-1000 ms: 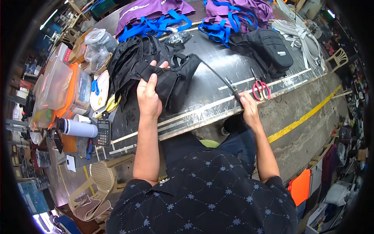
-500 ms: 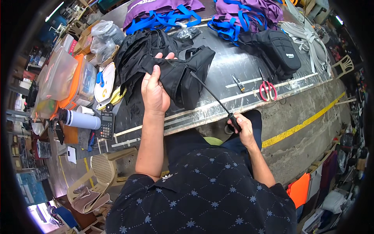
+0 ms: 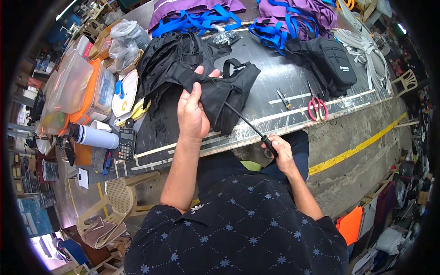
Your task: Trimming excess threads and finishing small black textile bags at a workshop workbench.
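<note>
My left hand (image 3: 192, 114) grips a black fabric bag piece (image 3: 215, 91) at its near side, thumb on top and fingertips showing over the cloth. Straps and a buckle stick out from the piece at its far right. My right hand (image 3: 280, 153) is closed around the black handle of a long thin-shafted tool (image 3: 247, 121) that looks like a screwdriver. Its shaft slants up to the left and its far end meets the black cloth; whether the tip is inside or only against it, I cannot tell. More crumpled black bag fabric (image 3: 160, 59) lies behind my left hand.
Red-handled scissors (image 3: 317, 109) and a small cutter (image 3: 284, 98) lie on the dark table (image 3: 270, 82) to the right. A finished black bag (image 3: 337, 66) sits beyond them. Purple cloth (image 3: 197, 9) with blue straps lies at the back. A bottle (image 3: 98, 137) and calculator (image 3: 127, 144) are at left.
My left hand and the black bag piece have shifted right and slightly nearer. My right hand has moved a little left and down, and less of the tool's shaft shows.
</note>
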`<move>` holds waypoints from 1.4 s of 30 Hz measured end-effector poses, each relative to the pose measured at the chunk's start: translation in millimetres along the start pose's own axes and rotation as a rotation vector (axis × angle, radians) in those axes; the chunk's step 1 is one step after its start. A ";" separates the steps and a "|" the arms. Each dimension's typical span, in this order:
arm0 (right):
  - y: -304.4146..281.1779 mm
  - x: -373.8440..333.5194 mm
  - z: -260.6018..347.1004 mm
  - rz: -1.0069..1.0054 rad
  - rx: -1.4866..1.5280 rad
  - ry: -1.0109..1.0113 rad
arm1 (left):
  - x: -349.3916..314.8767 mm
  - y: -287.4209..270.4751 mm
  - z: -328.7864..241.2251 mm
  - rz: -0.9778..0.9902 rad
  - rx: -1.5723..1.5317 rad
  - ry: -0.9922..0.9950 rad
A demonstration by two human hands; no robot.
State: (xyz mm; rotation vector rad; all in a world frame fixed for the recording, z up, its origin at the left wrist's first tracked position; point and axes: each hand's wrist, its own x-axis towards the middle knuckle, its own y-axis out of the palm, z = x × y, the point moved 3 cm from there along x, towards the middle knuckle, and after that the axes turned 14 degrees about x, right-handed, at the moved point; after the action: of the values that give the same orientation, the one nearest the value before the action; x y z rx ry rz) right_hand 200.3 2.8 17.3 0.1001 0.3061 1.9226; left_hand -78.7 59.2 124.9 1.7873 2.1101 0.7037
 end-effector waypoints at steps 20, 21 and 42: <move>43.2 1.3 -16.8 0.093 -0.047 -0.144 | -12.2 13.3 22.2 -0.080 -0.101 0.055; 43.7 1.4 -17.9 0.093 -0.052 -0.153 | -12.5 14.0 23.1 -0.080 -0.101 0.056; 44.9 4.1 12.8 -0.074 -0.367 -0.455 | -13.3 16.2 25.9 -0.126 0.061 0.120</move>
State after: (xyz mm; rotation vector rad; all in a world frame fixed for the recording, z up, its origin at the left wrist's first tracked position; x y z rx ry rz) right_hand 160.9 -6.4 41.0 0.2718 -0.3415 1.7929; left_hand -49.3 52.7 110.6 1.6627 2.3227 0.7368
